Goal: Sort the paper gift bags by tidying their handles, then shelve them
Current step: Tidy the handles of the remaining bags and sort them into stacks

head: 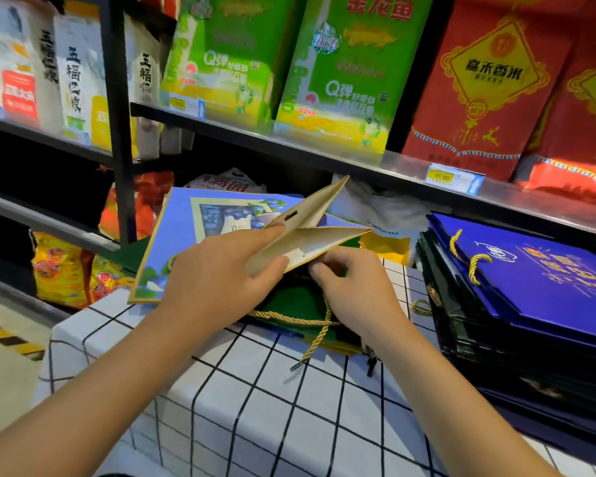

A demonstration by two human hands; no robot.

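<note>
A person stood at a tabletop (255, 407) covered with a white cloth checked in black lines, set against store shelving. The left hand (217, 280) pinched the open mouth of a paper gift bag (310, 235) at the centre of the view, its forefinger laid along the upper flap and its thumb pressed on the lower one, so the cream inside of the bag showed. At 3 o'clock from that hand, the right hand (355, 287) had its fingers curled under the bag's lower edge; whether they gripped the paper or the cord could not be told. A gold rope handle (300, 320) trailed from beneath the hands toward 6 o'clock across the cloth. At 10 o'clock from the held bag a blue bag with a blueberry picture (186, 242) lay flat. At 3 o'clock a stack of dark blue bags (530, 287) rested on the tabletop, gold handles showing. Above, at 12 o'clock, a shelf (324, 156) carried green rice packs (341, 70) and red rice packs (486, 80).
</note>
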